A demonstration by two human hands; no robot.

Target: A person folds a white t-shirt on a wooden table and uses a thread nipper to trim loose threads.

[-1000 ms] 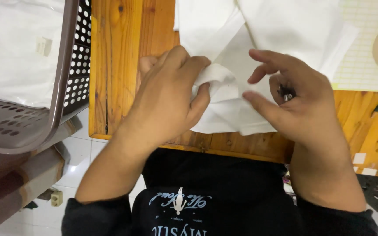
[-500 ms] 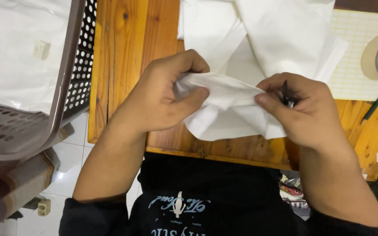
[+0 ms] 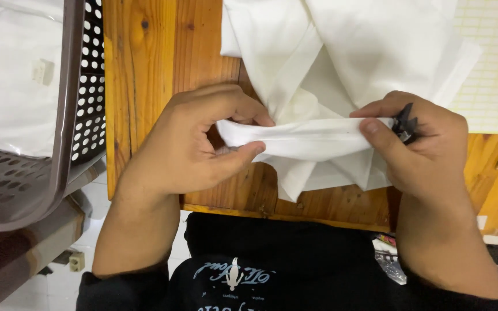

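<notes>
I see the wooden counter [image 3: 145,86] carrying a spread of white cloth [image 3: 364,63] from its far edge down to the near edge. A brown perforated basket [image 3: 70,115] sits off the counter's left edge. Near the near edge, my left hand [image 3: 185,144] and right hand [image 3: 427,150] stand apart, each pinched shut on one end of a folded white hem [image 3: 312,138] stretched taut between them. A small black clipper [image 3: 404,124] rides in the right hand. I judge even tension and a straight fold matter most here.
</notes>
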